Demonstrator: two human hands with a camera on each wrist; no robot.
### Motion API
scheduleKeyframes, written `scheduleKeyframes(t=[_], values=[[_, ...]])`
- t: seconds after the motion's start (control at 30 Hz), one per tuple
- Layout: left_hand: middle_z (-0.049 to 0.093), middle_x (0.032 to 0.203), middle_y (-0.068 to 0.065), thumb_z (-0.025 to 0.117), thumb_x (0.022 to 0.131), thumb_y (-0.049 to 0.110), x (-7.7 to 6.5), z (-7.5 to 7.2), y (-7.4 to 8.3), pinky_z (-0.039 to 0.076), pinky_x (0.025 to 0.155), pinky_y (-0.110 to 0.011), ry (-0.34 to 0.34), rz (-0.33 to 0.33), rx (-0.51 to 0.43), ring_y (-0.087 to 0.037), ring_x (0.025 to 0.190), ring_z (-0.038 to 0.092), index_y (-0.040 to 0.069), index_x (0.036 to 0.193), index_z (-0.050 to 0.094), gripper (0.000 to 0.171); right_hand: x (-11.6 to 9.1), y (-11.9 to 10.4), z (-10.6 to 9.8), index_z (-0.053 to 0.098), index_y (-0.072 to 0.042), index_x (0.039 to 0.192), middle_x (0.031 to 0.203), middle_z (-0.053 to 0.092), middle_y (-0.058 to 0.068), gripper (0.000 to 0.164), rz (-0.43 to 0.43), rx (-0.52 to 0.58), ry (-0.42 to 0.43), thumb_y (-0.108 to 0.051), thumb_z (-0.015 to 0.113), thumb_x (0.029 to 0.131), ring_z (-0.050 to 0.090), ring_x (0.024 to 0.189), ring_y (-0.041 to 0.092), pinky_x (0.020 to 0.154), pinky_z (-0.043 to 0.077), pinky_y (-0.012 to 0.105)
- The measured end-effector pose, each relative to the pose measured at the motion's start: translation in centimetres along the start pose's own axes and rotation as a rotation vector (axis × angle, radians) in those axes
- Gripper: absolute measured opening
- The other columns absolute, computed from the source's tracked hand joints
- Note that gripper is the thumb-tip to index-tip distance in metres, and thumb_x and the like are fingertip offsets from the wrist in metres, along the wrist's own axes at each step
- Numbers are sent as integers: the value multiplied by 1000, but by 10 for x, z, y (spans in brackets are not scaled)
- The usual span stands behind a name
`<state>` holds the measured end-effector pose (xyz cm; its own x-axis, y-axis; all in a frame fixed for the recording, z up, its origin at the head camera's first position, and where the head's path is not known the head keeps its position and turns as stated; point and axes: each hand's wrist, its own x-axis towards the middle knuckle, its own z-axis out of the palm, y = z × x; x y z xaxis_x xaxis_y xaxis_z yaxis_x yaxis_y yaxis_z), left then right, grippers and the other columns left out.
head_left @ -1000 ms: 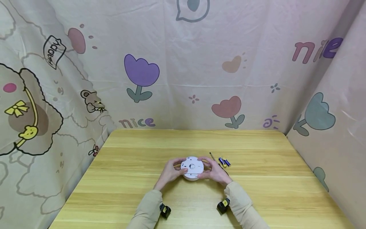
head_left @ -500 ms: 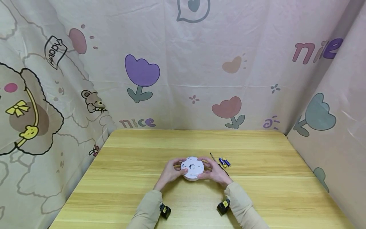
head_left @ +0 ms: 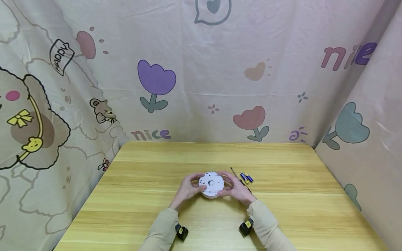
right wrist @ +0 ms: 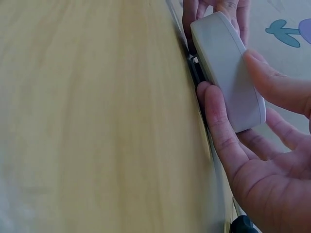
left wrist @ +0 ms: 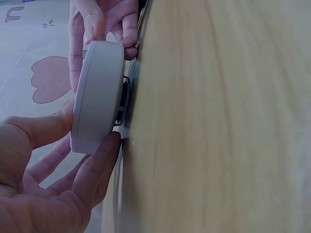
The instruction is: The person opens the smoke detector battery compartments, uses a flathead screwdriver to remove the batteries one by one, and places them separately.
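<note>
Between the two hands is a round white smoke alarm (head_left: 211, 182), its flat back with small markings and a centre recess facing up. The left hand (head_left: 187, 191) grips its left side, thumb on the back face and fingers around the rim. On the opposite side the right hand (head_left: 234, 188) grips it the same way. In the left wrist view, the alarm's smooth side wall (left wrist: 98, 94) shows, with a dark slotted part (left wrist: 122, 102) sticking out underneath, close over the table. The right wrist view shows fingers (right wrist: 221, 121) beneath the alarm's edge.
Two blue and yellow batteries (head_left: 246, 178) lie just right of the right hand. A thin screwdriver (head_left: 233, 171) lies beside them, partly hidden by that hand. The wooden table (head_left: 150, 157) ends at a patterned cloth (head_left: 201, 76) behind.
</note>
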<state>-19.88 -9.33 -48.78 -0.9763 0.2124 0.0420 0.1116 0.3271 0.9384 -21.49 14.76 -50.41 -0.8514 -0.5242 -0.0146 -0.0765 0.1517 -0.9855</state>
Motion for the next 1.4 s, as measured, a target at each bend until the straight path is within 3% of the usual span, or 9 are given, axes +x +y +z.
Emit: scheduleKeyframes(t=[0.17,0.27,0.37,0.47,0.67,1.07,1.2,1.4], values=[[57,135,-36,78,81,-3,0,1,0,60,95,-44,19,-21,-26,-49,118,62,-8,137,51,62,-2,0,-1,21,-6,159,161,29,28,94,28,20,4,-5,77,84,60,124,43,107,53,43],[55,136,-37,79,81,0,-1,2,1,61,93,-45,33,-56,-39,-50,112,65,-8,141,46,69,-3,0,-1,21,-4,159,157,35,30,91,44,44,26,-5,75,86,57,127,43,110,51,47],[55,136,-37,79,81,1,-2,1,3,62,91,-45,44,-77,-53,-48,110,66,-8,143,43,72,-3,-1,-1,28,1,155,147,47,31,83,52,61,58,-7,73,87,56,128,39,106,54,42],[57,134,-37,80,81,1,-2,0,4,62,91,-43,61,-103,-94,-46,111,67,-9,143,44,72,-1,0,-1,36,5,151,135,57,26,75,62,63,92,-9,73,87,62,117,27,97,57,31],[62,129,-33,82,79,2,-2,0,6,63,90,-39,93,-136,-171,-38,108,69,-9,139,49,69,0,2,-3,44,11,142,121,63,15,62,38,131,85,-5,71,88,65,102,12,90,60,24],[67,109,-24,82,80,3,-3,0,9,63,78,-29,60,-63,-89,-21,92,69,-12,129,58,57,-4,-5,-7,41,17,141,111,65,10,66,38,139,99,1,72,85,69,93,10,87,61,23],[70,106,-22,83,80,5,-3,0,8,59,78,-24,63,-23,-31,-19,89,67,-11,123,63,50,-5,-8,-7,42,17,140,112,65,16,64,34,115,108,2,72,85,70,93,11,86,61,23],[69,102,-21,85,78,8,-3,0,7,58,73,-20,127,17,20,-21,86,67,-8,119,65,48,-5,-9,-5,44,17,139,122,61,29,60,25,97,143,3,70,88,73,94,16,86,63,28]])
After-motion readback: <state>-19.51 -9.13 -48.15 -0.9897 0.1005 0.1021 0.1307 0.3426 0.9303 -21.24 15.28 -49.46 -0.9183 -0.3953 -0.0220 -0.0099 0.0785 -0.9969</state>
